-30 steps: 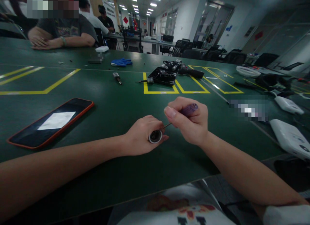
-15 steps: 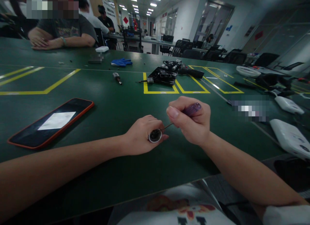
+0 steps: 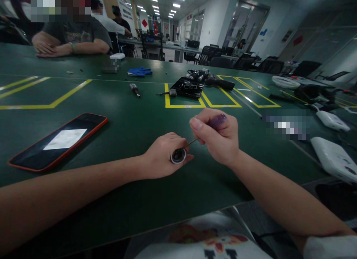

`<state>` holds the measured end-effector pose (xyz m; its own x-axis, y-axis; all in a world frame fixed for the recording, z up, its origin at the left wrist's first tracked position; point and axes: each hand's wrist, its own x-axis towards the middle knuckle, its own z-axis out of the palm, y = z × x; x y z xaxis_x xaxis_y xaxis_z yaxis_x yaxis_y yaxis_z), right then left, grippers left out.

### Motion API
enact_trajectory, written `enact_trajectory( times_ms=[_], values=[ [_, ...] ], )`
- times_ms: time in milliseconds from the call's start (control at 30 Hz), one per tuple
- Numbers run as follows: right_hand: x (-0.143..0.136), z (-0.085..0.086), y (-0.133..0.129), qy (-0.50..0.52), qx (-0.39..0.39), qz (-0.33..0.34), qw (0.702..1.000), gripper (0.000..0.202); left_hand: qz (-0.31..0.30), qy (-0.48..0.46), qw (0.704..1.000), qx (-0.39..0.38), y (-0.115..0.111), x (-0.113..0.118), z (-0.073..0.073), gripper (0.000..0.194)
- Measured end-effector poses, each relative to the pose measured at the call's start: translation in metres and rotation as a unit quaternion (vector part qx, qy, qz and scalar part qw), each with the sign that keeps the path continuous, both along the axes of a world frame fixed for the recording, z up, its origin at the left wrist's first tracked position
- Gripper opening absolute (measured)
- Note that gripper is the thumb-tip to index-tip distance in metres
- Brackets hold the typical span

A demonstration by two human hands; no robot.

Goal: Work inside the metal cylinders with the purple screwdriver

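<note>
My left hand [image 3: 163, 156] is closed around a small round part [image 3: 178, 156] with a pale rim and a dark hollow inside, its open end facing me. Most of that part's body is hidden by the fingers. In my right hand [image 3: 219, 138] is a screwdriver [image 3: 217, 121] with a translucent purple handle, the fist wrapped round it. Its thin metal shaft slants down left to the rim of the round part; the tip is hard to make out. Both hands are just above the green table [image 3: 134, 199].
A phone with an orange edge [image 3: 67, 140] lies to the left. Farther back are a small metal-and-black part [image 3: 135, 90], another with a thin shaft [image 3: 172, 92], a black bag [image 3: 188, 88] and a blue glove [image 3: 140, 72]. White devices [image 3: 334, 158] stand right. A person [image 3: 72, 35] sits opposite.
My right hand has shifted slightly left and up with the screwdriver, whose handle has turned a little. The left hand and the round part have barely moved.
</note>
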<state>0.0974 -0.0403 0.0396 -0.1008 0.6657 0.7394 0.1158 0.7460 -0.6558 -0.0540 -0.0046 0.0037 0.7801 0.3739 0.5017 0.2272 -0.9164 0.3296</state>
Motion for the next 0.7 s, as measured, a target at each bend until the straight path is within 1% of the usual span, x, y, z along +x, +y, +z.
enact_trajectory(
  times_ms=[233,367,433,567,700],
  values=[
    [0.0,-0.0024,0.0025,0.021,-0.008,0.003,1.0,0.025,-0.013,-0.01,1.0,0.009,0.0004,-0.0003,0.0008,0.017],
    [-0.0003,-0.0028,0.0011,0.023,0.003,0.003,1.0,0.025,-0.012,-0.009,1.0,0.014,0.0003,-0.0004,0.0016,0.017],
    [-0.0002,-0.0017,-0.0015,0.016,0.012,0.008,1.0,0.024,-0.013,-0.006,1.0,0.013,0.0006,-0.0008,0.0013,0.017],
    [0.0,0.0013,-0.0063,-0.032,0.036,0.01,0.999,0.023,-0.02,-0.004,1.0,-0.004,0.0016,-0.0018,-0.0004,0.017],
    [0.0002,0.0017,-0.0045,-0.027,0.01,0.003,1.0,0.024,-0.014,-0.002,1.0,0.006,0.0017,-0.0012,-0.001,0.015]
  ],
)
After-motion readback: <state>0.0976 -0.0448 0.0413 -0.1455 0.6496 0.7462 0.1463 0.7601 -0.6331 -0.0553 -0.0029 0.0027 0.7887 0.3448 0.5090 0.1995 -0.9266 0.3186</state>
